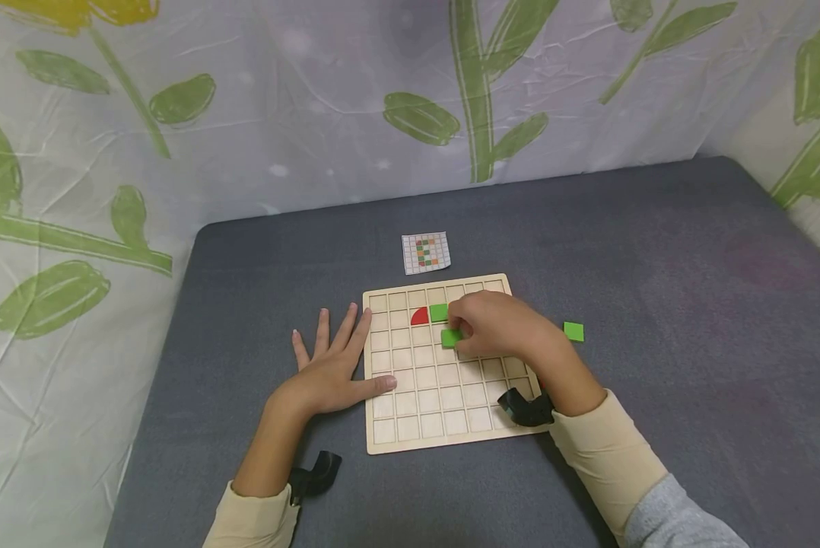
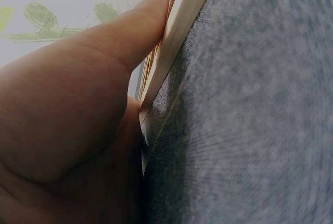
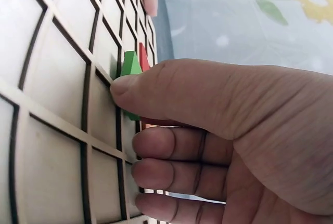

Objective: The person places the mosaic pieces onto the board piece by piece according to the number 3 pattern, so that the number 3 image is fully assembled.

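Note:
A wooden grid board (image 1: 424, 422) lies on the table. In its upper rows are a red quarter-round piece (image 1: 420, 316) and a green square (image 1: 439, 313). My right hand (image 1: 499, 323) pinches another green square (image 1: 449, 339) at the board, below and right of the first; in the right wrist view the thumb lies against this green piece (image 3: 130, 64), the other fingers curled. My left hand (image 1: 328, 377) rests spread at the board's left edge, thumb on the board; the left wrist view shows the thumb (image 2: 119, 37) over the edge. My right hand hides some cells.
Behind the board lies a small printed pattern card (image 1: 427, 253) with a coloured grid. A loose green square (image 1: 573, 332) lies on the grey table (image 1: 656, 304) to the right, beside my right forearm. A bit of red shows by the right wrist.

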`<state>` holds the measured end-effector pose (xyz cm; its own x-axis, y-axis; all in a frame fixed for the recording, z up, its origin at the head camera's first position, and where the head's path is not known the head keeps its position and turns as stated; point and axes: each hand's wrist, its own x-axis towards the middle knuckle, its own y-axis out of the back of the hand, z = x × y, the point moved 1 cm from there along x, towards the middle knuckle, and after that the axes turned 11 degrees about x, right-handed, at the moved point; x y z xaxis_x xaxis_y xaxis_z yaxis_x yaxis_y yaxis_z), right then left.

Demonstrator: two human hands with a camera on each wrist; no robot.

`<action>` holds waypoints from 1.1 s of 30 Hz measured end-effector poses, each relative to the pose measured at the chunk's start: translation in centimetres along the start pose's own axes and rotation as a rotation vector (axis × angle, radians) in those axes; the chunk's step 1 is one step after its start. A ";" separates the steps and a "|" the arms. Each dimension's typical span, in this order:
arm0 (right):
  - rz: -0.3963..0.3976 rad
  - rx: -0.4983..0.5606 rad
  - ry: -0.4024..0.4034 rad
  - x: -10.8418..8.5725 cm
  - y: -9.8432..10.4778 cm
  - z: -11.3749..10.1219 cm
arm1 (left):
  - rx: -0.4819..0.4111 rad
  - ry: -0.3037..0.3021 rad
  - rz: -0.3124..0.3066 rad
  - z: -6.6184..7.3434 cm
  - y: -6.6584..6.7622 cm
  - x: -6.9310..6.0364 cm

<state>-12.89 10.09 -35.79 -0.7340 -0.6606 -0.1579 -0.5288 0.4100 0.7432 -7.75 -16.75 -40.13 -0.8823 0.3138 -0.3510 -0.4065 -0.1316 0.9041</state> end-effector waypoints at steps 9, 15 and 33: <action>0.019 -0.005 -0.001 0.5 -0.7 -0.4 | 0.009 0.007 -0.007 0.0 0.0 0.1; 0.046 -0.017 0.041 0.7 -1.1 -0.6 | 0.011 0.000 -0.002 0.1 0.1 0.0; 0.140 -0.061 0.134 1.1 -2.0 -0.9 | 0.016 0.008 -0.014 0.1 0.1 -0.1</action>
<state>-12.26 8.04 -36.84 -0.7329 -0.6795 0.0345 -0.3963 0.4675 0.7902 -7.71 -16.66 -39.96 -0.8783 0.3080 -0.3657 -0.4151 -0.1118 0.9029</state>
